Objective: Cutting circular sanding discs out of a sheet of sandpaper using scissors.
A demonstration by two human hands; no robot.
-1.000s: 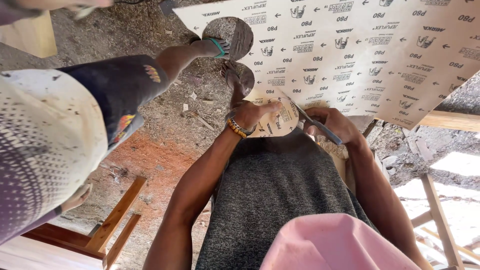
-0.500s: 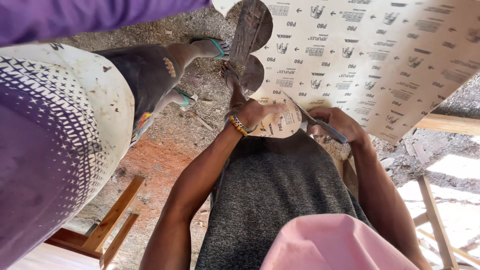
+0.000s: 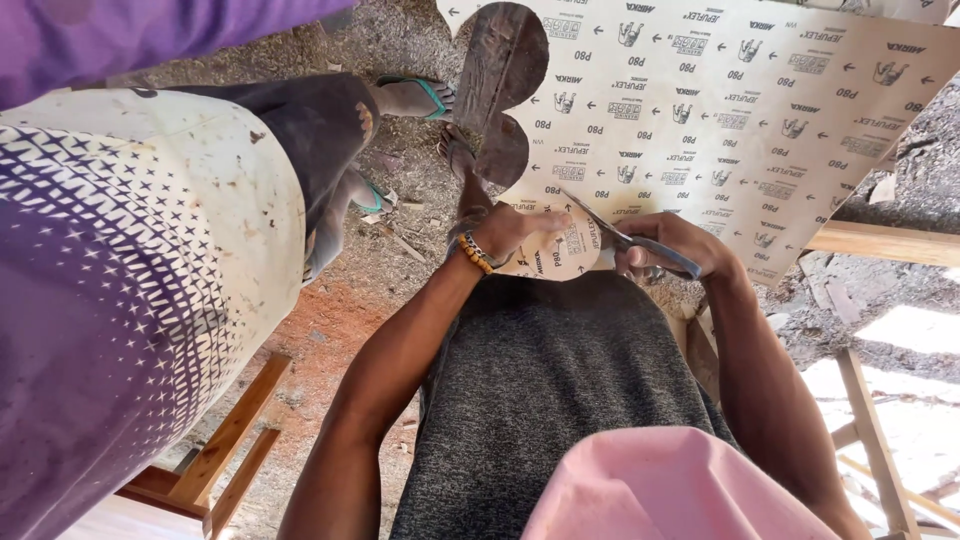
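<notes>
A large cream sandpaper sheet (image 3: 740, 110), its printed back up, hangs in front of me with round holes cut out of it. My left hand (image 3: 515, 232), with a bead bracelet on the wrist, pinches a round flap of the sheet (image 3: 555, 255) at its near edge. My right hand (image 3: 672, 245) grips grey scissors (image 3: 625, 238) whose blades sit in the sheet beside that flap. Dirt ground shows through the cut-outs (image 3: 500, 90).
Another person stands close on the left in a patterned white garment (image 3: 130, 270) and purple sleeve (image 3: 150, 40), with sandalled feet (image 3: 410, 98) on the dirt. A wooden frame (image 3: 225, 450) lies at lower left, wooden rails (image 3: 880, 245) on the right.
The person on the left has moved closer and fills more of the view. My hands stay on the sheet and scissors, with the view shifted slightly.
</notes>
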